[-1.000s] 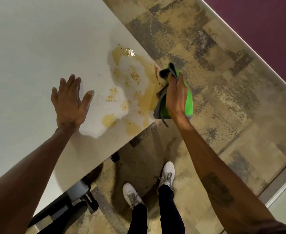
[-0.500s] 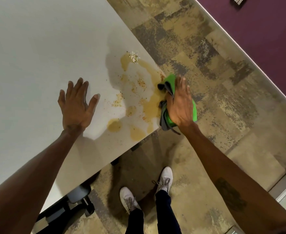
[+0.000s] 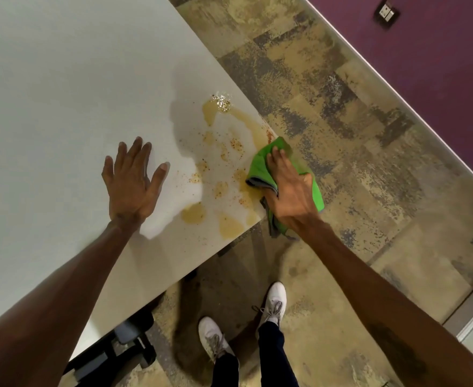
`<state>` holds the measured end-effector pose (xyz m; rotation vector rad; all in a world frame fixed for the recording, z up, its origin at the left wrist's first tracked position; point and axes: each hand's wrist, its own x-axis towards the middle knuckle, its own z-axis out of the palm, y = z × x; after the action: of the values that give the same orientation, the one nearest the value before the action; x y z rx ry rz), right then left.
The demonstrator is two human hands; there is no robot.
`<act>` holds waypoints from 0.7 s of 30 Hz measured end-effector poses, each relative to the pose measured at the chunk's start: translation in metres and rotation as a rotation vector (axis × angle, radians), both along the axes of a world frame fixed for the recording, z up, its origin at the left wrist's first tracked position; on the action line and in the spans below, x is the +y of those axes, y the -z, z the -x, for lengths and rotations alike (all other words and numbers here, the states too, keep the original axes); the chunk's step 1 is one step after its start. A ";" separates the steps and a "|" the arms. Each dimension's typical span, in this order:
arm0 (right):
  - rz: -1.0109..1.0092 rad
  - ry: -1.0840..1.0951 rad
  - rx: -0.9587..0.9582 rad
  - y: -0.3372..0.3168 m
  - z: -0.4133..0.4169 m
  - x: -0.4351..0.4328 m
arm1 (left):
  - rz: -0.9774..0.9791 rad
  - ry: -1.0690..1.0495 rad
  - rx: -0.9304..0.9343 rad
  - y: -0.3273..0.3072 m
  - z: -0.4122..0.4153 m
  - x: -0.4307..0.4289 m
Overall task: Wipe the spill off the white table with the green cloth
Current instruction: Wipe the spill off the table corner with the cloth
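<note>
Head view: left hand [image 3: 132, 185] flat, fingers spread, palm down on white table [image 3: 62, 93], holding nothing, right hand [image 3: 291, 188] pressing bunched green cloth [image 3: 260, 169] at table's corner edge, yellow-brown spill [image 3: 227, 174] between hands, cloth touching spill's right margin.

Even, moderately bright indoor light from overhead. Worktop [image 3: 62, 79] reads grey-white with a bright patch by the left hand [image 3: 132, 185] and a soft grey shadow just above the spill [image 3: 224, 169]. Wet spill glints at its far end. Dark shadow on the floor [image 3: 369, 135] under the worktop edge. Wide-angle bend at the edges; forearms stretched. Slight softness overall.
</note>
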<state>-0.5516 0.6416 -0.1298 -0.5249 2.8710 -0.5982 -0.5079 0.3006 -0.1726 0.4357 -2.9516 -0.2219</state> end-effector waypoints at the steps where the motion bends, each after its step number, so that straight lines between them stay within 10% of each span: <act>1: -0.055 -0.024 0.000 0.001 0.007 0.002 | -0.005 0.000 0.003 0.000 -0.001 0.001; 21: 0.203 0.082 0.015 0.006 0.058 -0.031 | -0.089 -0.017 -0.073 -0.017 -0.002 0.012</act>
<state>-0.6096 0.6110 -0.1358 -0.4414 2.8743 -0.9095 -0.5062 0.3122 -0.1555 0.4899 -3.0166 -0.3438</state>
